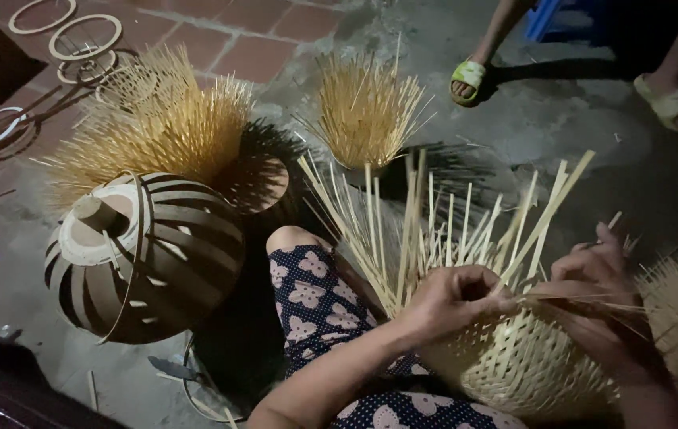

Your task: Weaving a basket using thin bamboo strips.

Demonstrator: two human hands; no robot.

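Note:
A half-woven bamboo basket point(513, 361) rests against my lap, with many loose upright strips point(434, 230) fanning out of its rim. My left hand point(450, 298) is closed on the strips at the woven edge. My right hand point(593, 278) pinches a thin bamboo strip point(585, 306) that runs across the weave. My knee in flowered dark cloth point(307, 294) sits just left of the basket.
A round striped bamboo lantern frame point(148, 254) on a mould stands at the left. Two unfinished pieces with bristling strips point(156, 131) point(367, 111) stand behind. Rings point(84, 36) lie on the tiled floor. Another person's sandalled feet point(470, 79) are at the top right.

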